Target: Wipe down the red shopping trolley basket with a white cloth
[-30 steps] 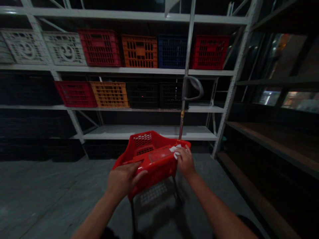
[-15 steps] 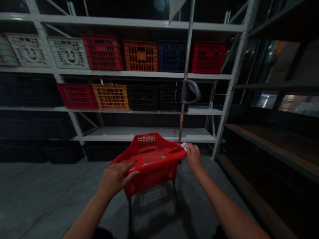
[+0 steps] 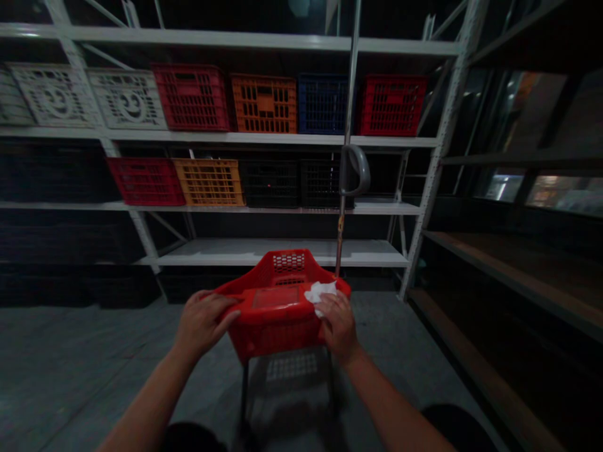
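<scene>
A small red plastic shopping cart point(image 3: 276, 336) on dark legs stands right in front of me, its basket open at the top. My left hand point(image 3: 203, 323) is closed round the left end of the cart's handle, with the thumb on the near side. On the right part of the handle, my right hand point(image 3: 340, 323) presses a crumpled white tissue or cloth point(image 3: 320, 291); the fingers are closed on it. A metal pole point(image 3: 352, 81) with a grey loop grip point(image 3: 362, 171) rises at the cart's right side. Where the pole's foot is fixed is hidden.
Beyond the cart stands a white metal rack point(image 3: 282, 256) with several plastic crates, among them an orange crate point(image 3: 264, 103), a blue crate point(image 3: 323, 103) and a yellow crate point(image 3: 210, 182). Dark shelving point(image 3: 509, 263) runs along the right. The floor point(image 3: 117, 370) is grey concrete.
My right hand has moved left with the white tissue or cloth, from the handle's right end inward along its top. The cart and pole have turned slightly; my left hand still grips the left end.
</scene>
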The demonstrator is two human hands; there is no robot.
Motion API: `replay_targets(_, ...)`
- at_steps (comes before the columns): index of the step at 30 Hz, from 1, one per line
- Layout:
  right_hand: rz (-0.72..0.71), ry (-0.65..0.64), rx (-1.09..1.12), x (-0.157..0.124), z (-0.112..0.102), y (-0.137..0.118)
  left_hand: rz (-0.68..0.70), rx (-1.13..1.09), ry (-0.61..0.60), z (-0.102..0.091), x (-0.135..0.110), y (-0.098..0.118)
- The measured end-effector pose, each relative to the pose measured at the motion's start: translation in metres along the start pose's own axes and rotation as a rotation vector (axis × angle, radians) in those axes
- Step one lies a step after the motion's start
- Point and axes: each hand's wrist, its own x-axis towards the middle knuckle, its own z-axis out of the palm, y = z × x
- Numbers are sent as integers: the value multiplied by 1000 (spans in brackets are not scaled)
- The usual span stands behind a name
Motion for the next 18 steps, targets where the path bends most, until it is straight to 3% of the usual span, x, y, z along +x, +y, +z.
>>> replay_targets(3, 121, -1, -27, 6, -16, 19, 12, 8, -20, 1, 1, -4)
replay_targets(5, 200, -68, -42, 16, -27, 34, 19, 8, -31, 1, 2, -5)
replay_targets(10, 154, -528, -105, 54, -44, 69, 9, 32, -27, 7, 7, -6)
replay_targets(12, 103, -631, -155, 64, -44, 75, -14, 54, -14, 10, 11, -6)
replay_targets(14, 92, -651, -208, 67, -40, 74, -50, 61, -4, 13, 15, -6)
replay_targets(18, 167, -534, -300, 61, -24, 53, -212, 75, 67, 12, 18, 3)
